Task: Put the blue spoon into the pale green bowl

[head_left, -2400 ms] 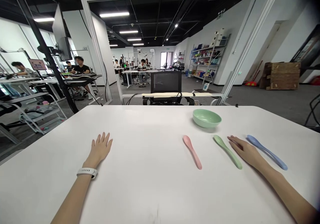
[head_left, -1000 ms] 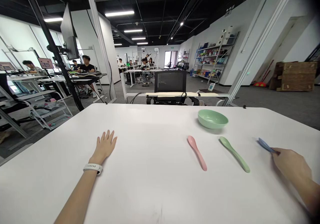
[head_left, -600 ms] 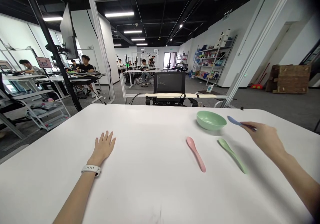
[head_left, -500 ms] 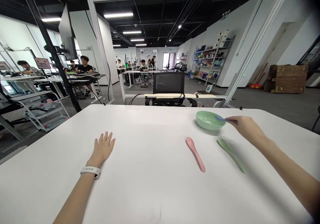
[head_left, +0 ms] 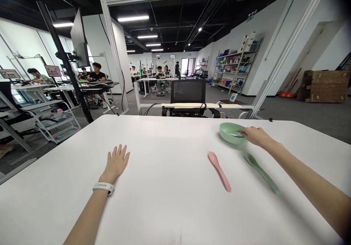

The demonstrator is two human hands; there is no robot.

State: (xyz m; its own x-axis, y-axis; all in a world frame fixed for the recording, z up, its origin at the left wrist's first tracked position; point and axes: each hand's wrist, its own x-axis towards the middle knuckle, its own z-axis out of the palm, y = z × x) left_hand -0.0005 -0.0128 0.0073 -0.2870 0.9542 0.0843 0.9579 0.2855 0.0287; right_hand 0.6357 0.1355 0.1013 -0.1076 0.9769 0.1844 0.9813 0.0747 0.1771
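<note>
My right hand point(head_left: 256, 135) reaches over the right rim of a light green bowl point(head_left: 225, 132), fingers drawn together at a blue spoon point(head_left: 238, 136). That spoon lies low in the bowl, its far end hidden by the rim and my fingers. Nearer to me, a pink spoon point(head_left: 219, 171) and a green spoon point(head_left: 262, 173) rest on the white table, apart from each other. On the left, my left hand point(head_left: 115, 163) lies flat on the tabletop with fingers spread, holding nothing. A white band point(head_left: 103, 188) circles that wrist.
The white table point(head_left: 164, 186) spans the foreground. Beyond its far edge stand a black mesh chair point(head_left: 188, 91) and a metal frame point(head_left: 115, 51). A cart point(head_left: 56, 122) is at the left. Several people sit at desks behind.
My right hand has moved left over the bowl, and the blue spoon has come down inside it. My left hand stays flat. The whole view has shifted slightly.
</note>
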